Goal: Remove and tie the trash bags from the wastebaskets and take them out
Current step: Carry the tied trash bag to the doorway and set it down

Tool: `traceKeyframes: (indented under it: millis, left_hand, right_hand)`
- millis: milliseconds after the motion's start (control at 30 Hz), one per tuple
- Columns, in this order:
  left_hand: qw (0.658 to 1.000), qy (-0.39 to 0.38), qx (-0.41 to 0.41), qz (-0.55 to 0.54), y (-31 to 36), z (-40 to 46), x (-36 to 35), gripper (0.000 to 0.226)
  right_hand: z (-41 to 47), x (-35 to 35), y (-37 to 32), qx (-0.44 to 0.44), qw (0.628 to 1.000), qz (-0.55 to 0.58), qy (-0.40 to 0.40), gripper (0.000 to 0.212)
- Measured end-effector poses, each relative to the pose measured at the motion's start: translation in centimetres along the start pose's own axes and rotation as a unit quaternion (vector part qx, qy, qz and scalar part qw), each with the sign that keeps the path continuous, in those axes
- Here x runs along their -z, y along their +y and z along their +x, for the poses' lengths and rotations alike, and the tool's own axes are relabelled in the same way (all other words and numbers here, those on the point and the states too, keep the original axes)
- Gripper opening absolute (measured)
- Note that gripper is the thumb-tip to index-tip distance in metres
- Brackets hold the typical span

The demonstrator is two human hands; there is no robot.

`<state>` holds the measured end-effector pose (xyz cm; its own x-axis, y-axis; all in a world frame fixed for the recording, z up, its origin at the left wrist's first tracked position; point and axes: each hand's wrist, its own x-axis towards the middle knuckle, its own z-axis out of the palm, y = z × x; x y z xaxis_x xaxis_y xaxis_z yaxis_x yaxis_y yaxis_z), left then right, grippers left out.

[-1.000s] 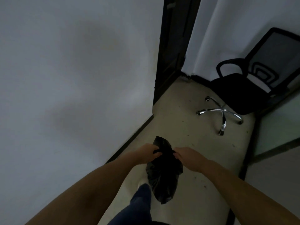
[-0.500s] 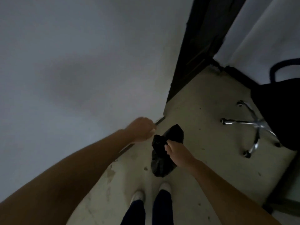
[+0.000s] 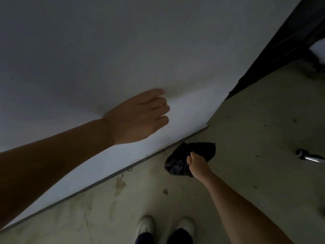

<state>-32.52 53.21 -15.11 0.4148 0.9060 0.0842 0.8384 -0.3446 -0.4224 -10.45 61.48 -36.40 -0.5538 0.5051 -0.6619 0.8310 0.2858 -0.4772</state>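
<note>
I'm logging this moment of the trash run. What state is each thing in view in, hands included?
Trash bag: bunched up, off the floor, held by one hand only.
Right hand: gripping the bag from above.
Left hand: fingers straight, holding nothing, out against the white wall; contact unclear.
Floor: stained and speckled.
Shoes: side by side, flat on the floor.
Chair leg: only a chrome end with its caster shows.

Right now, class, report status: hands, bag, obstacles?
Left hand open, fingers straight, near the wall. Right hand grips black trash bag. Chair leg at right.
</note>
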Motion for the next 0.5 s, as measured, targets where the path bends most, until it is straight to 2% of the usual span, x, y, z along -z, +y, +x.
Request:
traceKeyframes:
  millis: [133,233,400,500]
  left_hand:
    - [0.999,0.034,0.008,0.018,0.1,-0.2,-1.4,0.035]
    - [0.999,0.015,0.005,0.034,0.1,-0.2,-1.5,0.038]
    - [1.0,-0.019,-0.002,0.022,0.0,-0.1,-0.2,0.035]
    - [0.997,-0.067,0.029,-0.006,0.0,0.1,0.9,0.045]
  right_hand:
    - [3.9,-2.5,2.1,-0.065,0.997,0.001,-0.044,0.044]
    - [4.4,-2.9,2.6,-0.081,0.996,-0.004,-0.037,0.044]
    - [2.6,0.2,1.9,-0.062,0.998,0.001,-0.006,0.039]
    - [-0.2,4.0,0.3,-0.042,0.999,-0.003,-0.006,0.044]
